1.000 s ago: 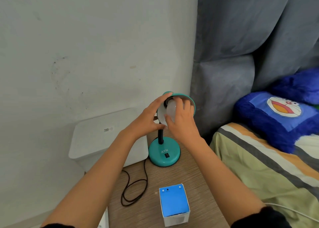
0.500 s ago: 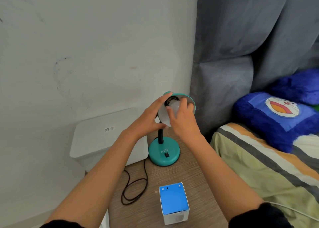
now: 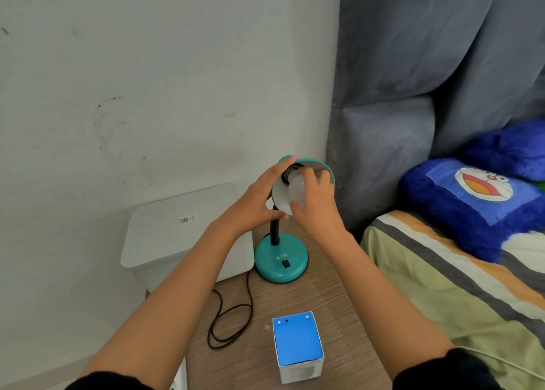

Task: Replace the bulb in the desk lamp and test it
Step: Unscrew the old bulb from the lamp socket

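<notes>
1. the right hand had its fingers curled round the white bulb. the bulb's neck sat at the dark socket inside the teal lamp shade, and whether the thread had caught could not be told.
2. the left hand gripped the shade's rim just left of that grip, bracing it.
3. the bulb could likely cross-thread if it tilted against the socket, since the fingers hid the joint.
4. the black gooseneck below the grip would probably flex under the twist if the left hand loosened, and the lamp base could skid on the wooden tabletop.
5. the smooth bulb could slip and drop toward the blue bulb box, below the grip and nearer the person.
6. the rocker switch on the base was too small to read. with the cord looped below and left, a live socket near the fingertips seemed a hazard.
</notes>
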`<control>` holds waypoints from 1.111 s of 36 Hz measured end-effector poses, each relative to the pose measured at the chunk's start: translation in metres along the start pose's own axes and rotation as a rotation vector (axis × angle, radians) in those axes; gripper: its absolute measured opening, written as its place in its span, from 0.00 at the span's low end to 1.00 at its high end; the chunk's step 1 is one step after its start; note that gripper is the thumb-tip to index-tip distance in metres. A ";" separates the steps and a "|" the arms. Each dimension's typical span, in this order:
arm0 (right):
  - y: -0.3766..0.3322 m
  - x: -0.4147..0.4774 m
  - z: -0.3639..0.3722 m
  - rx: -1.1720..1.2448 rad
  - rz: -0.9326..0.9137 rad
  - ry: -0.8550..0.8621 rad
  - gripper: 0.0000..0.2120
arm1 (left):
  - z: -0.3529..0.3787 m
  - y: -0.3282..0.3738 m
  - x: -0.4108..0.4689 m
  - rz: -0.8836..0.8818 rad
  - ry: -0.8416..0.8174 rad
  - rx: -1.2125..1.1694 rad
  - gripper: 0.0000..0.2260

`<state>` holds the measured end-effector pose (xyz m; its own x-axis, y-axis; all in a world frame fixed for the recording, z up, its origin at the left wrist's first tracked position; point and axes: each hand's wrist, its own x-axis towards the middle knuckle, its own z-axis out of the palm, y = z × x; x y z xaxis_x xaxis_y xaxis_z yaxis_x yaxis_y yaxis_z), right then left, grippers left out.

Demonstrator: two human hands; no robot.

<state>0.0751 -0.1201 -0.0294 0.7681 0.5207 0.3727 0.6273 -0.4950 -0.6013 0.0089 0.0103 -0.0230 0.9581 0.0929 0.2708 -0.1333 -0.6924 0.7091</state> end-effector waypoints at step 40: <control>-0.006 -0.003 -0.001 -0.058 0.012 -0.084 0.26 | -0.001 0.004 -0.001 -0.001 -0.010 0.008 0.45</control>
<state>0.0695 -0.1190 -0.0266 0.7640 0.5694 0.3035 0.6260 -0.5403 -0.5623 0.0074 0.0086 -0.0197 0.9608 0.0864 0.2635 -0.1303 -0.6981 0.7041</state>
